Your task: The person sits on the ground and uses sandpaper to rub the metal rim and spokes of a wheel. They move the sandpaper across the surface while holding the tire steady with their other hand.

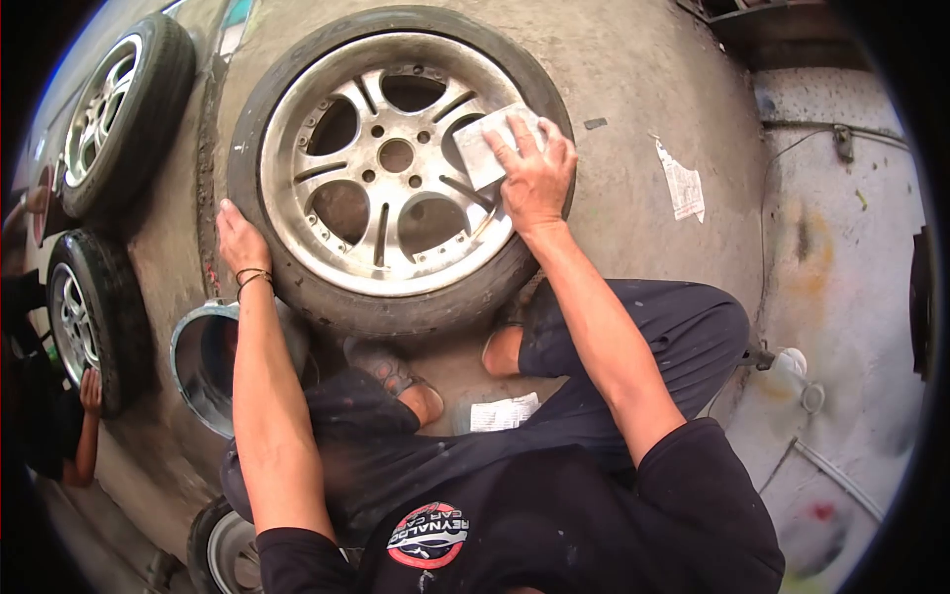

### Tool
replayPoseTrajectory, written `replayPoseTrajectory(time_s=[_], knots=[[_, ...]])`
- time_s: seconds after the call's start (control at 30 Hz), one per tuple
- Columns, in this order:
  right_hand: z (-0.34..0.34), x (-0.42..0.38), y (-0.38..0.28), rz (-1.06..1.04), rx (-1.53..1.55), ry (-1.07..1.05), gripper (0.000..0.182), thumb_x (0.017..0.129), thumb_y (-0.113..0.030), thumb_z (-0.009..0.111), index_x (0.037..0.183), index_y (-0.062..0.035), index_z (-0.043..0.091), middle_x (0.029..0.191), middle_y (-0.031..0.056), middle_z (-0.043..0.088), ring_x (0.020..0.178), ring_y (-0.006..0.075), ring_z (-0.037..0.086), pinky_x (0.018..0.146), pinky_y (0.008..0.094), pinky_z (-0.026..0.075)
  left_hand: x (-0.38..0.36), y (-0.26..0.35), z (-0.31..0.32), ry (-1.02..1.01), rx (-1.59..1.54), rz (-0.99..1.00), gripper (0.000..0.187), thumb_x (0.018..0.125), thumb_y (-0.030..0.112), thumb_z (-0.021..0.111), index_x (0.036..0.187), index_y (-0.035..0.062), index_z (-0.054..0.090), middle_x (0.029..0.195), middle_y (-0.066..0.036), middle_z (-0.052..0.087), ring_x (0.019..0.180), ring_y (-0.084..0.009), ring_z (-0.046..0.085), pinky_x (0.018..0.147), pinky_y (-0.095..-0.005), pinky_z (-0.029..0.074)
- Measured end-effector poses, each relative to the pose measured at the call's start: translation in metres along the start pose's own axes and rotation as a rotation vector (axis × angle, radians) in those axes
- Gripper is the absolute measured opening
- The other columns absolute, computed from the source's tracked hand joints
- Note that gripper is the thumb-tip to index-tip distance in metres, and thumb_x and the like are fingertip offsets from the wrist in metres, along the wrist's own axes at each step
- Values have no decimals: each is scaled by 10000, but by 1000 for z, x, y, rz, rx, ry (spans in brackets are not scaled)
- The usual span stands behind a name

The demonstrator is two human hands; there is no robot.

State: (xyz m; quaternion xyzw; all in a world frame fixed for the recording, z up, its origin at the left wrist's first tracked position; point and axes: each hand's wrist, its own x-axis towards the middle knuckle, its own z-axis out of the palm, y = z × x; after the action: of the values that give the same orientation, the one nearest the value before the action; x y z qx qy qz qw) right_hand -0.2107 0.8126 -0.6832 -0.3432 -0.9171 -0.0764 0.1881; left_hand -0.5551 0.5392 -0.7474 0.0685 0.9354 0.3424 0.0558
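A silver alloy wheel [327, 255] with a black tire [396, 315] lies face up on the ground in front of me. My right hand [535, 176] presses a pale rectangular sheet [475, 150], which looks like sandpaper, against the right side of the rim; its fingers are spread over the sheet. My left hand [242, 241] lies along the tire's left side with its fingers stretched out, touching the rubber. Its thumb is hard to make out. Worn grey marks show on the metal around the spokes and bolt holes.
A bucket [183, 371] stands beside my left forearm. Two more wheels [129, 109] [74, 322] stand at the left near another person's hand [90, 391]. A third wheel [233, 554] is below. Paper scraps [683, 188] [503, 413] lie on the ground. A paint-stained surface [831, 267] is at right.
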Motion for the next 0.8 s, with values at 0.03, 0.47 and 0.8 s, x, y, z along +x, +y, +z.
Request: replayPoseTrajectory(time_s=[0.03, 0.47, 0.8], knots=[[-1, 6, 3, -3, -88, 31, 366, 872, -152, 665, 1154, -331, 816, 1386, -12, 693, 1354, 329, 512, 1135, 495, 364, -1, 2, 0, -5, 1, -16, 676, 1111, 575, 332, 1395, 41, 635, 1380, -283, 648, 1304, -491, 577, 1091, -535, 444], [8, 26, 29, -147, 8, -29, 429, 861, -115, 654, 1197, -341, 798, 1403, -65, 672, 1337, 311, 523, 1140, 487, 359, -2, 8, -1, -20, -14, -25, 661, 1114, 563, 327, 1394, 50, 635, 1369, -278, 655, 1298, -485, 579, 1082, -533, 448], [19, 50, 26, -201, 31, -55, 470, 853, -111, 669, 1252, -336, 774, 1393, -53, 692, 1327, 306, 540, 1150, 479, 356, -3, 5, 1, 9, -6, 25, 668, 1114, 559, 329, 1392, 34, 634, 1362, -277, 661, 1289, -486, 586, 1082, -533, 449]])
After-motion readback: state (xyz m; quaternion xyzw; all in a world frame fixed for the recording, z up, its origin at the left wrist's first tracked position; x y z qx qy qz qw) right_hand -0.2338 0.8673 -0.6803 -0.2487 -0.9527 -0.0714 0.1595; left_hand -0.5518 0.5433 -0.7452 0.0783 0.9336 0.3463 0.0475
